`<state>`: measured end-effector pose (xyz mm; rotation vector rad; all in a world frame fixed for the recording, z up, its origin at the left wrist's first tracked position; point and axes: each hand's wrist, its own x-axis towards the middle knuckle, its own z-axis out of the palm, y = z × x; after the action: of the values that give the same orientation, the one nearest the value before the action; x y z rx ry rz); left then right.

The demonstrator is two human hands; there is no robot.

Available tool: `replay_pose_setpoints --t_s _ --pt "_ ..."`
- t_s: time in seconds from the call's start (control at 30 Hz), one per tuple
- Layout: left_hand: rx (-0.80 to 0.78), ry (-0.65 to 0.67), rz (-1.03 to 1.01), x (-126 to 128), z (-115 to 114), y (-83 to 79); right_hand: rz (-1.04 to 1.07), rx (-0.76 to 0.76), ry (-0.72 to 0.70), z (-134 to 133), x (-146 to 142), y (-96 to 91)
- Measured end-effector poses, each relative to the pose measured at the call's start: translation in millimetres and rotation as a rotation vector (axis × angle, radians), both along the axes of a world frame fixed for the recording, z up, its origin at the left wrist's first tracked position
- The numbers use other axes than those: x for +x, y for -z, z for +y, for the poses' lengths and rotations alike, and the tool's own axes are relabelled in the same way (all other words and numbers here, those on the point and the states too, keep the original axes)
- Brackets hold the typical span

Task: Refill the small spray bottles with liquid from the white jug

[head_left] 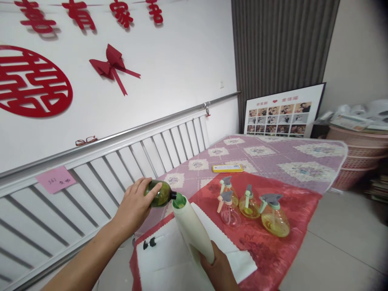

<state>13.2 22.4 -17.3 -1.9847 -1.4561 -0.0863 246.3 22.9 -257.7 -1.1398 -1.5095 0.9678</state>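
Observation:
My left hand [133, 206] is closed round a small dark green bottle [160, 194], tipped on its side so its black neck meets the green-lined mouth of a tall cream container [192, 230]. My right hand [218, 270] grips that container from below, holding it tilted toward the bottle. Both are held above a white cloth [169, 258] lying on a red cloth [273, 246]. Two small black pieces [149, 243] lie on the white cloth.
Several clear spray bottles [274, 216] with grey tops and yellow liquid stand on the red cloth. A yellow flat box [227, 168] lies on the pink patterned table cover [287, 157]. A white railing [121, 161] runs along the left. Pink baskets [357, 157] stand at the right.

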Motion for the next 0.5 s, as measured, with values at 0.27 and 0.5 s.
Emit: replay_pose_setpoints --t_s 0.27,0.5 --pt "0.000 -0.003 0.015 1 -1 -0.3 0.027 -0.006 -0.007 -3 3 -10.8" --pt "0.002 -0.012 0.032 2 -1 -1.3 0.028 -0.001 -0.018 -2 1 -7.5"
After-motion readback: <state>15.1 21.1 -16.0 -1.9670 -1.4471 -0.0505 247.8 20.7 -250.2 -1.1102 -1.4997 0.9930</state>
